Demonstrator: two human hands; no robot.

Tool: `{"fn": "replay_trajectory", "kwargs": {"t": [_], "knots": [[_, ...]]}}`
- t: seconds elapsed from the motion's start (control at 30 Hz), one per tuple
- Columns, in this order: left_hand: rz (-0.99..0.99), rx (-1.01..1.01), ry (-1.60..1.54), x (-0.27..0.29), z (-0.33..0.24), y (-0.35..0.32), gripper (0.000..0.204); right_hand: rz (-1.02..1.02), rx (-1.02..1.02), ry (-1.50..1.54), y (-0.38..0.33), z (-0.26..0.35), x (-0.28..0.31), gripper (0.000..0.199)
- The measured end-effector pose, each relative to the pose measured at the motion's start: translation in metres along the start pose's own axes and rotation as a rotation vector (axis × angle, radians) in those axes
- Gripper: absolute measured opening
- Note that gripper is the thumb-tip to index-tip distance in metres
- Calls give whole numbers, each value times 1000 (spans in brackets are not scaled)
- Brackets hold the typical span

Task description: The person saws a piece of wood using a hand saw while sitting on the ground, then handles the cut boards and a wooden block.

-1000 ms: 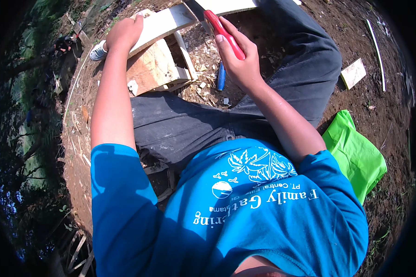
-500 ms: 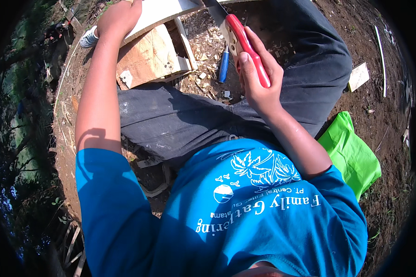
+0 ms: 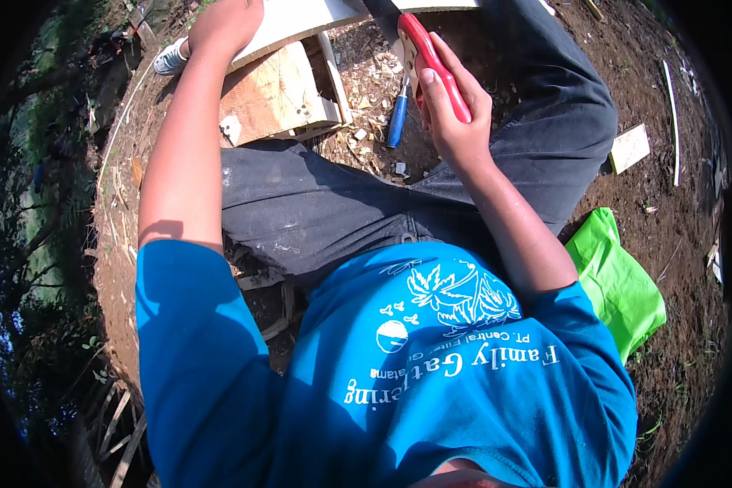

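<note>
Gripping red-handled saw (image 3: 443, 73) in right hand (image 3: 455, 106), upper centre, blade at pale board (image 3: 309, 20) along top edge of frame. Resting left hand (image 3: 226, 28) on board, upper left; cannot tell finger closure. Crowded below by wooden box (image 3: 272, 91) and blue-handled chisel (image 3: 397, 122). White print on blue shirt (image 3: 333, 435), lower centre. Brown soil (image 3: 679, 232) at right, around green bag (image 3: 618, 285).

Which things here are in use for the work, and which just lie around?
In use:
red-handled saw, in the right hand
pale board, under the left hand
wooden box, apparently beneath the board

Lying about:
blue-handled tool, unheld
green bag or cloth
small flat wood piece
thin white strip
</note>
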State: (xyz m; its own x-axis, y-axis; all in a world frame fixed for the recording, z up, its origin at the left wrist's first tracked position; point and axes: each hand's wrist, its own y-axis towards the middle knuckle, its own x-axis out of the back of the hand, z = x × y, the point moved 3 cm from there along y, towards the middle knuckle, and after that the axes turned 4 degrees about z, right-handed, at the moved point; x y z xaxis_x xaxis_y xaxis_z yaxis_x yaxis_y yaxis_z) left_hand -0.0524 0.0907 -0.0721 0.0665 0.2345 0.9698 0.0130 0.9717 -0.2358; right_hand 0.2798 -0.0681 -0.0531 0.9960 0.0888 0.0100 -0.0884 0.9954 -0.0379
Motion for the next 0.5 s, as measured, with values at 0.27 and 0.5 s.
{"fn": "replay_trajectory", "kwargs": {"t": [0.27, 0.5], "knots": [[-26, 120, -163, 13, -18, -13, 42, 5, -35, 18, 1, 12, -4, 51], [84, 154, -112, 17, -23, -14, 40, -43, -88, 358, 69, -7, -11, 33]]}}
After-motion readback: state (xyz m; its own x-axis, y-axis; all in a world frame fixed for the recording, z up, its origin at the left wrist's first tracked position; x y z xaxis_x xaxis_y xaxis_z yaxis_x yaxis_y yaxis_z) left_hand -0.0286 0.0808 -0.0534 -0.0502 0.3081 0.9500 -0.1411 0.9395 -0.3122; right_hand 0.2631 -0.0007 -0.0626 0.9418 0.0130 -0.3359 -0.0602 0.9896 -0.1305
